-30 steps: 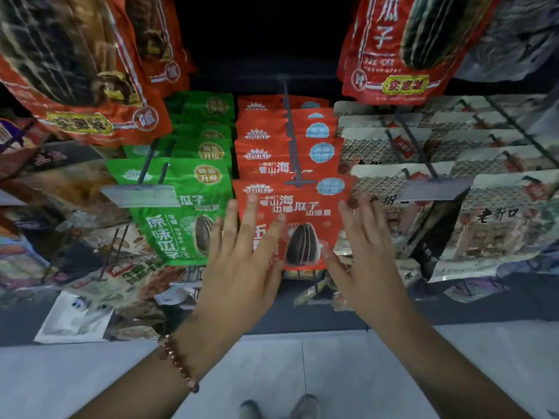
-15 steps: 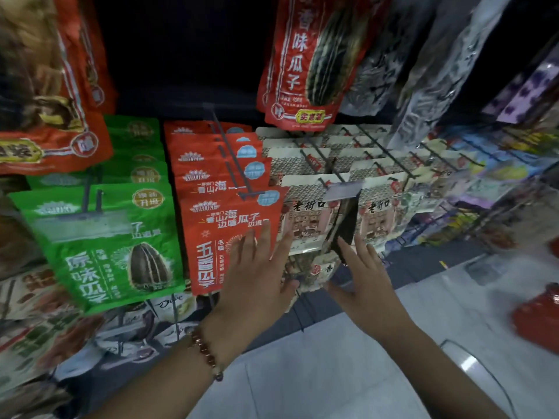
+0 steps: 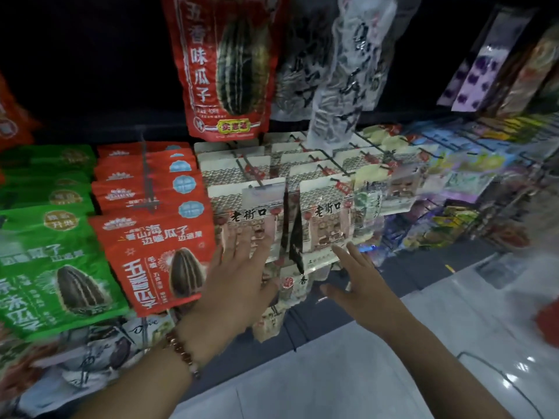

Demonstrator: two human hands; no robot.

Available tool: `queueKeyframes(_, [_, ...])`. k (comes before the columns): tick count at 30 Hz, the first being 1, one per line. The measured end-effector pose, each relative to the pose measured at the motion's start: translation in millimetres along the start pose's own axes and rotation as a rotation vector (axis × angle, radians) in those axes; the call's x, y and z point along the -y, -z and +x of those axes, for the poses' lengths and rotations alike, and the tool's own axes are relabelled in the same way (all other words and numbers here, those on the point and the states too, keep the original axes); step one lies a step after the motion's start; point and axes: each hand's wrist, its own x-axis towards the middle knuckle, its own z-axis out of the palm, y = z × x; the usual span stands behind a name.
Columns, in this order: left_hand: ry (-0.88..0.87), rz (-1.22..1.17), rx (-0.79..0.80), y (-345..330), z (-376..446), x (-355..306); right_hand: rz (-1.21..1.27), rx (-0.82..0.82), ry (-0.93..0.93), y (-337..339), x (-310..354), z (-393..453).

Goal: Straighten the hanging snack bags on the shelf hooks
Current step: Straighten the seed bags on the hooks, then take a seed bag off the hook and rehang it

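Shelf rack (image 3: 393,119): rows of hooks jut toward the viewer, each loaded with a file of snack bags, so only the front bag of each file shows in full.
Green bags (image 3: 51,267): at the rack's left edge, front bag tilted with its lower end swung leftward.
Red bags (image 3: 157,255): next file to the right, front bag also slanted, its right edge just beside the left hand.
White bags, left file (image 3: 248,213): middle of the rack, hanging behind a price tag on the hook's tip; this looks to be the file now being squared up.
White bags, right file (image 3: 326,219): just beside it, with a dark bag edge turned sideways in the gap between the two files, likely what needs setting flat.
Large red bag (image 3: 225,65): hangs from the tier above, over the white files.
Left hand (image 3: 239,279): raised palm-forward, fingers straight and spread, tips laid on the lower face of the left white bag, pressing rather than gripping; a bead bracelet (image 3: 181,355) sits at the wrist.
Right hand (image 3: 360,282): reaching up under the right white bag, fingers extended and loose, holding nothing; fingertips near its bottom edge, contact unclear.
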Motion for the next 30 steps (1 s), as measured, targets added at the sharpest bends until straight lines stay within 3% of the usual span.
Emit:
queueKeyframes(9, [0.166,-0.022,-0.033,-37,51,-107,0.026,0.052,0.171,71,-106,29])
queueKeyframes(18, [0.234,0.022,-0.076,-37,85,-137,0.005,0.095,0.241,102,-128,58])
queueKeyframes(30, [-0.048,-0.063,0.009,-57,149,-148,0.037,0.021,0.067,94,-151,89])
